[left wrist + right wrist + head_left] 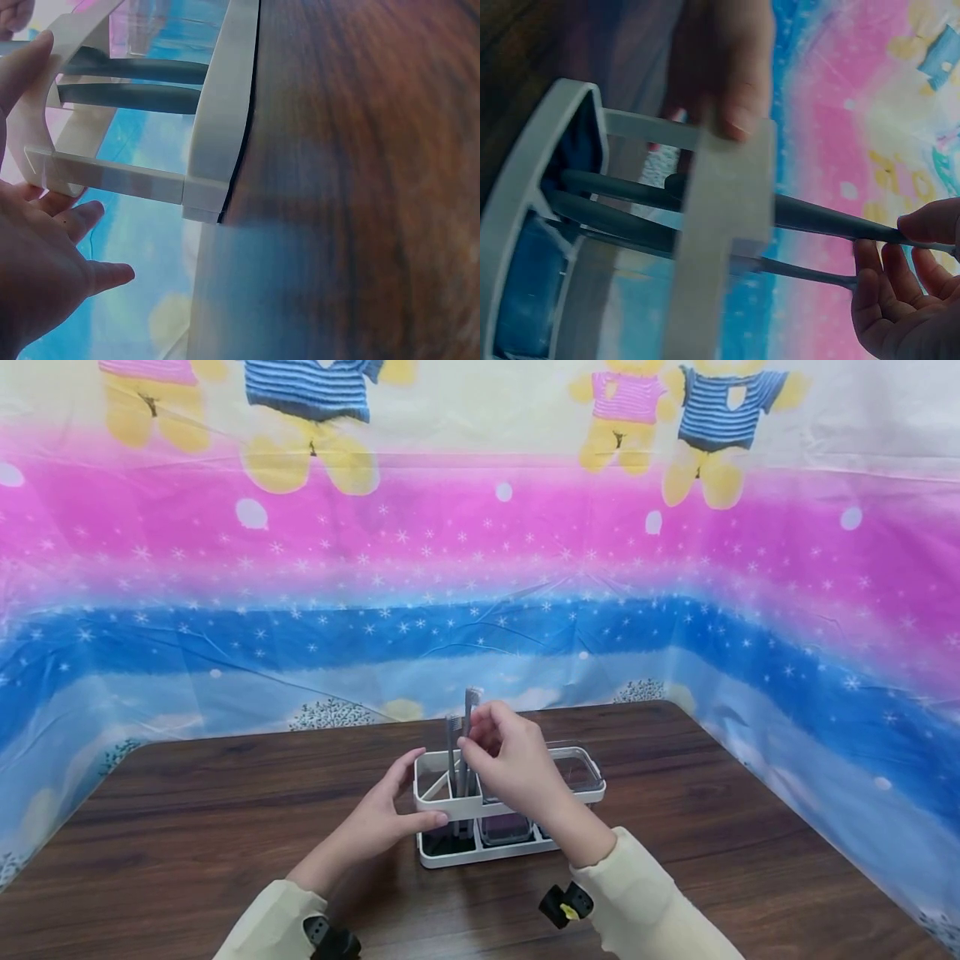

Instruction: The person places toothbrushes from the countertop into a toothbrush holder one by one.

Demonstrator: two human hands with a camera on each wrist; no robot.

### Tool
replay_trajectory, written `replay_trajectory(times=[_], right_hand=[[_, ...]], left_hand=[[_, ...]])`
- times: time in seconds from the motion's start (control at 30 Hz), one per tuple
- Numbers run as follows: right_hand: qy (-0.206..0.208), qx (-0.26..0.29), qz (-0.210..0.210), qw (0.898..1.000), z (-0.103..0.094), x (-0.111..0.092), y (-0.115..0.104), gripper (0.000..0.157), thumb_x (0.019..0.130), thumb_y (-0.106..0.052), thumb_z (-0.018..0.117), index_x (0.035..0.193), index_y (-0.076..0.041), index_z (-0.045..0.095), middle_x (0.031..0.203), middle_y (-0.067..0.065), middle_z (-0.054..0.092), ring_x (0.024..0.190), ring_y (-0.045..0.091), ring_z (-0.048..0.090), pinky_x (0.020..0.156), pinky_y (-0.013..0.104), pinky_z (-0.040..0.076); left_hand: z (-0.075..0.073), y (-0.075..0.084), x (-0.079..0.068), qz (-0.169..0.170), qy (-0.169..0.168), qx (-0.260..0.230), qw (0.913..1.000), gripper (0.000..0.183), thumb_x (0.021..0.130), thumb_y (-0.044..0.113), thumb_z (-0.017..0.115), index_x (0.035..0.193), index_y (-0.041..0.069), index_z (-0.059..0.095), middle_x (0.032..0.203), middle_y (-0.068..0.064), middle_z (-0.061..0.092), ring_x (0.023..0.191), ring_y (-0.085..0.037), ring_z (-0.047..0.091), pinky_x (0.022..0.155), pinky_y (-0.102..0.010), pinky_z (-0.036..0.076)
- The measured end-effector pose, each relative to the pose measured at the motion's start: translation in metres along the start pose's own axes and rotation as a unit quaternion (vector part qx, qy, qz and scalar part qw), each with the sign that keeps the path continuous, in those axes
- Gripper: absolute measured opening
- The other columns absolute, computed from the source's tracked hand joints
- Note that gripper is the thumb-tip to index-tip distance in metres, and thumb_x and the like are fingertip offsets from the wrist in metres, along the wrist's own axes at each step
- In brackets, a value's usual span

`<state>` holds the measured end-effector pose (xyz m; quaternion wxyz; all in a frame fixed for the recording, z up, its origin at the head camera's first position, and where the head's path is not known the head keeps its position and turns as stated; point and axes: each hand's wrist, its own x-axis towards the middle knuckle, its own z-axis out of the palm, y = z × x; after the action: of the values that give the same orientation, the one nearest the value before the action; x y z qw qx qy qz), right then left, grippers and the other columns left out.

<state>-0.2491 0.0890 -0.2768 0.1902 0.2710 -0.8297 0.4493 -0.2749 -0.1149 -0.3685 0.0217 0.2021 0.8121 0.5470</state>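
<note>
A white two-tier toothbrush holder (pixel 465 808) stands on the table, with two grey toothbrushes upright in its left part. My left hand (pixel 367 831) holds the holder's left end, thumb on the front of the upper rim and fingers round the back. In the left wrist view, some of its fingers (pixel 109 276) stick out free of the frame. My right hand (pixel 521 764) pinches the taller toothbrush (pixel 468 702) below its bristles, between thumb and fingers. Beside it stands the shorter toothbrush (pixel 452 747), its head close to the right fingers. Both handles pass down through the upper rim.
A clear container (pixel 576 768) sits in the holder's right part, partly behind my right hand. The lower tray (pixel 480 858) has dividers and a dark pad. Brown wooden table (pixel 225 810) surrounds the holder. A printed curtain (pixel 450 535) hangs behind and along both sides.
</note>
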Motion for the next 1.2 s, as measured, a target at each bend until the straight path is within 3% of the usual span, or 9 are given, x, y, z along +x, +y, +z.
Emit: replay_trajectory(times=[0.53,1.2], right_hand=[[-0.026,-0.048,-0.027,0.998,0.022,-0.016,0.025,0.014,0.087,-0.002,0.066,0.099,-0.003,0.059,0.086,0.003,0.064,0.074,0.013,0.061,0.067,0.023,0.052],[-0.072,-0.050,-0.024,0.996,0.024,-0.018,0.024,0.015,0.087,-0.001,0.063,0.101,-0.002,0.060,0.085,0.003,0.065,0.075,0.011,0.061,0.069,0.026,0.053]], left_hand=[[0.001,-0.002,0.001,0.004,0.002,-0.001,1.0000,0.090,0.081,0.028,0.079,0.150,0.013,0.023,0.150,-0.017,0.035,0.143,-0.038,0.025,0.110,-0.064,0.020],[0.001,-0.003,0.000,0.000,-0.001,-0.009,1.0000,0.090,0.082,0.028,0.078,0.151,0.014,0.022,0.150,-0.016,0.035,0.143,-0.038,0.025,0.110,-0.064,0.020]])
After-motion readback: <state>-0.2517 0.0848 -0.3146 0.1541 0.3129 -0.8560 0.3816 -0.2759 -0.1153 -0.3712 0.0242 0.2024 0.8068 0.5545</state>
